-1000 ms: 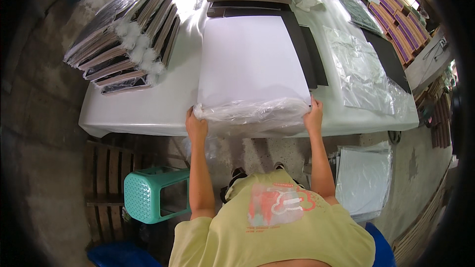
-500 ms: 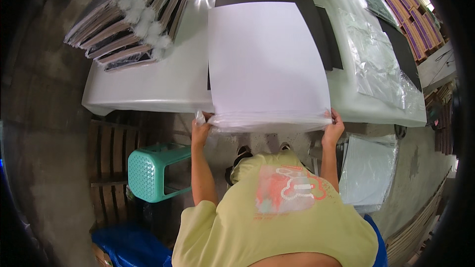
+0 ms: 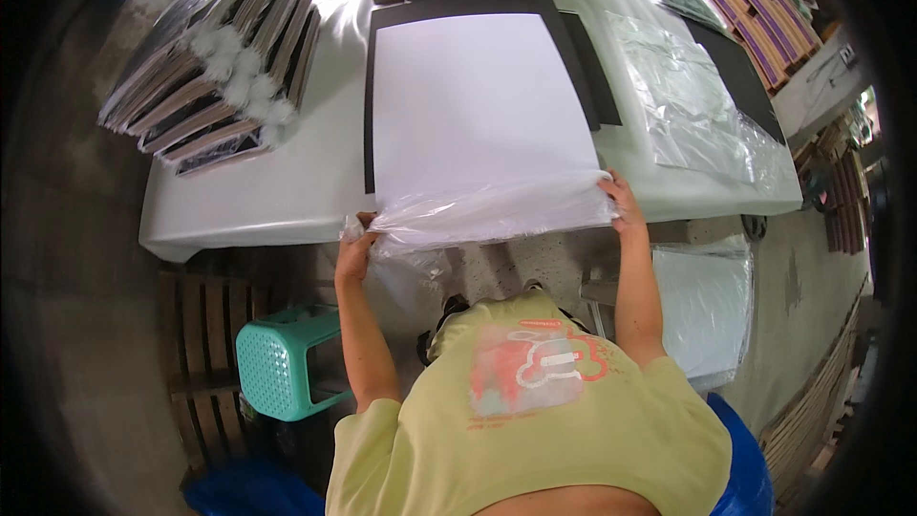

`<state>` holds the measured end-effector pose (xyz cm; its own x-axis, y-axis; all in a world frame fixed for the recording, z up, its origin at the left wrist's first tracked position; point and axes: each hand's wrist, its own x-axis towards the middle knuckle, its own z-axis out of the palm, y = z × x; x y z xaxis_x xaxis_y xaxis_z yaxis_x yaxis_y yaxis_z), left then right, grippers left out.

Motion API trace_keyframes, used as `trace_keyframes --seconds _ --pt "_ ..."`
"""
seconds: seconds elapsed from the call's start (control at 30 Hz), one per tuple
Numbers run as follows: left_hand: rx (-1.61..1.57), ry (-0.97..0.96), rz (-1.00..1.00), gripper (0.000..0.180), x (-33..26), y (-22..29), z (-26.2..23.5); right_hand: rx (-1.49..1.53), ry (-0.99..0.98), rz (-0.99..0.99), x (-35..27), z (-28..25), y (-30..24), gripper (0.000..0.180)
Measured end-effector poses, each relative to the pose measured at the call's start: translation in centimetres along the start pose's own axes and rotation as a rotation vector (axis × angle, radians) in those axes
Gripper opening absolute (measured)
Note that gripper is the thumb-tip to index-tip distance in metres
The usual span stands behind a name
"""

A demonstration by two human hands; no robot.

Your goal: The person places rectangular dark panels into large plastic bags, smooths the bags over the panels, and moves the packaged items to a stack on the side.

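Note:
A large white board [image 3: 478, 100] lies on the white table [image 3: 267, 196], overhanging its near edge. A clear plastic bag [image 3: 487, 215] wraps the board's near end. My left hand [image 3: 355, 247] grips the bag's left corner at the table edge. My right hand [image 3: 621, 203] grips the bag's right corner against the board. Black boards [image 3: 583, 57] lie under and beside the white one.
Bagged dark boards [image 3: 205, 76] are fanned out on the table's left. Loose clear plastic sheets [image 3: 688, 91] lie on the right. A teal plastic stool [image 3: 277, 368] stands on the floor at lower left, and a stack of clear bags [image 3: 702, 301] sits at lower right.
The bag's open end, bunched at the near edge a second ago, is again bunched over the board's near end. The board sits slightly farther onto the table than half a second ago.

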<state>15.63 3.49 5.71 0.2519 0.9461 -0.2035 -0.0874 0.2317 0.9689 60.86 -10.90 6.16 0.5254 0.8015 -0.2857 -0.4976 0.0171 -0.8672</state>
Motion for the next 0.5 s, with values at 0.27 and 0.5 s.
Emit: trace_keyframes --seconds 0.27,0.5 --pt "-0.488 -0.22 0.344 0.049 -1.4 9.3 0.1 0.307 -0.167 -0.404 -4.1 6.5 -9.8 0.055" --pt "-0.68 -0.03 0.614 0.034 -3.4 29.3 7.4 0.396 -0.293 -0.807 -7.3 11.7 -21.2 0.044"
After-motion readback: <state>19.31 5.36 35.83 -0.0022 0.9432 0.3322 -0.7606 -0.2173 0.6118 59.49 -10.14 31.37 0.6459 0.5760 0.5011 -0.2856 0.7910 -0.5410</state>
